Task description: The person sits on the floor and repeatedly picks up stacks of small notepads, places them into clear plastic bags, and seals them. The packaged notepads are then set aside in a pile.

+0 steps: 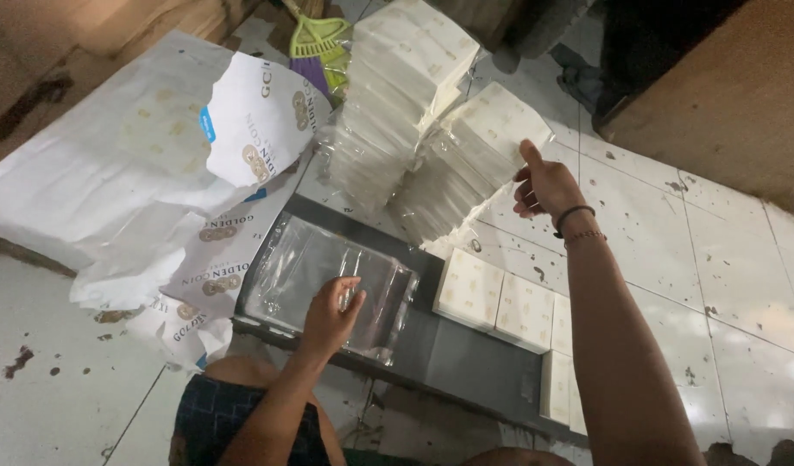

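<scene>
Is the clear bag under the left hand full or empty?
Empty, apparently: the clear bag lies flat on the grey board, which shows through it. The left hand rests on it.

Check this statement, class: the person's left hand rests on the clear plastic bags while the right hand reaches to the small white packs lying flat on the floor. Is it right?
Not quite. In the head view the right hand reaches to the leaning stack of white packs, not the flat packs on the floor. The left hand does rest on the clear plastic bags.
</scene>
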